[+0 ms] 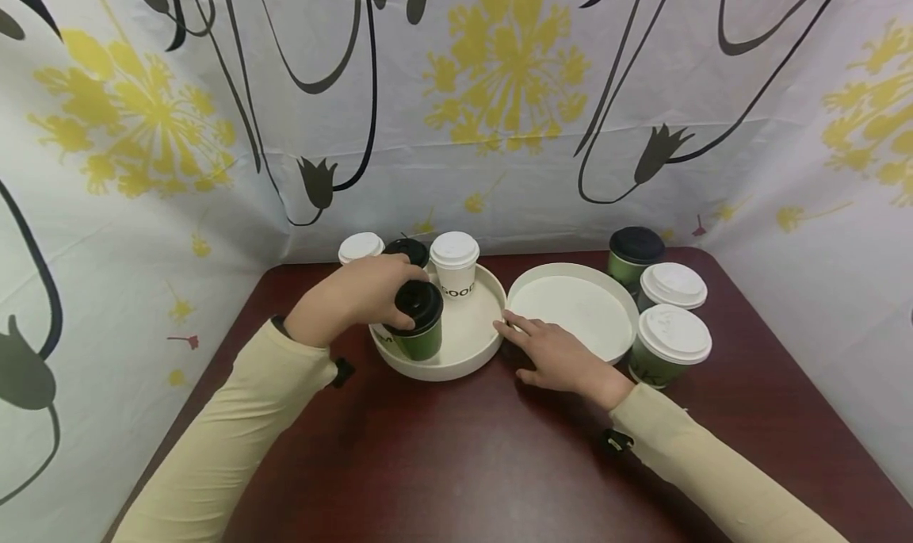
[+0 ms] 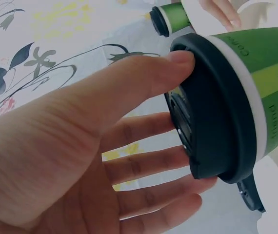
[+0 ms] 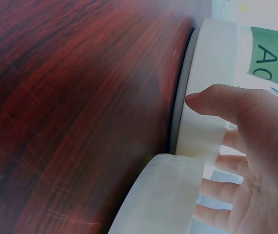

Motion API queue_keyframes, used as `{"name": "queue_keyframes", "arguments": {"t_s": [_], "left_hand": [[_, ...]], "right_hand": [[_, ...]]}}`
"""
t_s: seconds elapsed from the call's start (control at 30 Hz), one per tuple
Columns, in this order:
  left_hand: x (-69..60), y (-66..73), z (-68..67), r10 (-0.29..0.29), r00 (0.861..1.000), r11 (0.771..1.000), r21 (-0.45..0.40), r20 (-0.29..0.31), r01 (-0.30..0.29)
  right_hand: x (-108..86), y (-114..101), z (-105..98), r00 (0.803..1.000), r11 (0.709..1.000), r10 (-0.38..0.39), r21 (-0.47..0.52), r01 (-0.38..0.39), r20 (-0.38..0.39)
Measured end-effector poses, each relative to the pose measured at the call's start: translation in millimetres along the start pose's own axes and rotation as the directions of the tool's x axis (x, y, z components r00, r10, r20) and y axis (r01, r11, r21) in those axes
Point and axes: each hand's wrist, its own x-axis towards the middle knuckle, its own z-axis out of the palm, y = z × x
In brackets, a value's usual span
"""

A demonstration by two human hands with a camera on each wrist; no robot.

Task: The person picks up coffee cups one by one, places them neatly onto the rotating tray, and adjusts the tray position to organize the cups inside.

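Left hand: the left hand (image 1: 360, 293) pinches the black plastic lid of a green paper cup (image 1: 419, 343) between thumb and fingers.
Held cup: upright, over the left part of a round cream tray (image 1: 467, 333) — base contact unclear.
Right hand: the right hand (image 1: 559, 357), fingers spread, is at that tray's right rim.
Crowding behind: a white-lidded pale paper cup (image 1: 456, 269), a black-lidded cup (image 1: 406, 249), another white lid (image 1: 360, 246).
Right side: a second round cream tray (image 1: 571, 309) — three lidded green paper cups (image 1: 659, 370) beside it.
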Motion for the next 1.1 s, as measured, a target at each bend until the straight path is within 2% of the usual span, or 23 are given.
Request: {"name": "queue_keyframes", "arguments": {"t_s": [0.17,0.5,0.83,1.1], "left_hand": [[4.8,2.3,5.7,0.009,1.000,1.000,0.023,0.001,-0.009],[13.2,3.0,17.0,-0.027,0.998,0.998,0.060,0.049,0.024],[22.4,1.1,30.4,-0.010,0.998,0.998,0.063,0.062,0.006],[24.2,2.5,37.0,0.001,0.999,0.995,0.103,0.053,-0.006]], "right_hand": [[-0.3,0.1,0.2,1.000,1.000,0.001,0.001,-0.001,-0.001],[-0.5,1.0,2.1,1.000,1.000,0.007,0.002,-0.007,0.000],[-0.5,1.4,3.6,1.000,1.000,-0.001,0.003,0.001,-0.010],[-0.8,1.8,4.3,1.000,1.000,-0.002,0.001,0.002,-0.013]]}}
